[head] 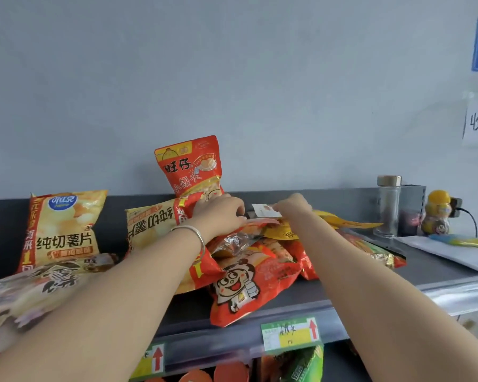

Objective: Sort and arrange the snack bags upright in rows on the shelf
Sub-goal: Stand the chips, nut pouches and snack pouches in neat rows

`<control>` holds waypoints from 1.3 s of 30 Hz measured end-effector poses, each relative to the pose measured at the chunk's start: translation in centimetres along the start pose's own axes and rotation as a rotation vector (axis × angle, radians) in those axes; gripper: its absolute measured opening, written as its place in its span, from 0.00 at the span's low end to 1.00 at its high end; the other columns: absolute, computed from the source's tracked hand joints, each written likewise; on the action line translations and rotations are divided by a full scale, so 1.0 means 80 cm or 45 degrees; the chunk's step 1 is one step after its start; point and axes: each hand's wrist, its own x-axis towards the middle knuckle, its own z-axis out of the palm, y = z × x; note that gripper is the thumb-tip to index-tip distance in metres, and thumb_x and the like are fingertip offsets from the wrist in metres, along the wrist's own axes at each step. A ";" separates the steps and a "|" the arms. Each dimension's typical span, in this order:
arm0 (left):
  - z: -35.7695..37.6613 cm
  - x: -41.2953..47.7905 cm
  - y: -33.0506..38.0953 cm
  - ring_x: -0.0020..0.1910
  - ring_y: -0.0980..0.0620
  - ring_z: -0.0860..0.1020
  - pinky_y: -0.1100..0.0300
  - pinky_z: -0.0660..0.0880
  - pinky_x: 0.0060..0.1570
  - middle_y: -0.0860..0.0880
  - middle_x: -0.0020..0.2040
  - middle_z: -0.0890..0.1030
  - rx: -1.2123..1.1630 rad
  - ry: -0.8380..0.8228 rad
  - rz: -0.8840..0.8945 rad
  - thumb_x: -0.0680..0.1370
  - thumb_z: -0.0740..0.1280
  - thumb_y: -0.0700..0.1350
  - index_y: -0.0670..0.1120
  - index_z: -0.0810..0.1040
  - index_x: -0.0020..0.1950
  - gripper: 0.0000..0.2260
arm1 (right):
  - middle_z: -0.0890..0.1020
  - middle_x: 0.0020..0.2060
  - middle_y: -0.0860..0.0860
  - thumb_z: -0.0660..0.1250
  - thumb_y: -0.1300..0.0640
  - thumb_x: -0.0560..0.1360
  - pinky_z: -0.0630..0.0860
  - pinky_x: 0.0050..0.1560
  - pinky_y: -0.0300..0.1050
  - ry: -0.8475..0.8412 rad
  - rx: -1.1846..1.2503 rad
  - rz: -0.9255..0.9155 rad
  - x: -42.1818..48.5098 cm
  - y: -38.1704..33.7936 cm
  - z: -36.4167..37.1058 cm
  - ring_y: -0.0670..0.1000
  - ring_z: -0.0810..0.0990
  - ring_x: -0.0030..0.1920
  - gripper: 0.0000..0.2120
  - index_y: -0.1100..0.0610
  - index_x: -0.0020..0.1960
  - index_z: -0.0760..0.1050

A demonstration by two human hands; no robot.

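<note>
Dark grey shelf (301, 296), rear strip bare; left hand (221, 212) grip clamps upright red foil bag (188, 166), right hand (293, 206) pinches white card (262, 210).

On the shelf (420, 268), a potato chip bag (61, 230) stands left, a steamed-bun snack bag (191, 166) behind the central heap of bags (260, 271), a card (262, 210) atop the heap, a glass bottle (388, 208) right.

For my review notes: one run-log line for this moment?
stage: sorting | left grip holds standing red bag | right grip pinches white card | pile lying flat | yellow bag upright
</note>
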 end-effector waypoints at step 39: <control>-0.003 -0.274 -0.341 0.58 0.43 0.75 0.48 0.73 0.60 0.42 0.61 0.75 -1.149 -0.057 -1.059 0.51 0.74 0.63 0.48 0.72 0.66 0.45 | 0.72 0.36 0.49 0.57 0.45 0.80 0.71 0.40 0.41 -0.784 -0.995 -0.444 -0.274 -0.161 0.247 0.48 0.72 0.35 0.23 0.63 0.64 0.71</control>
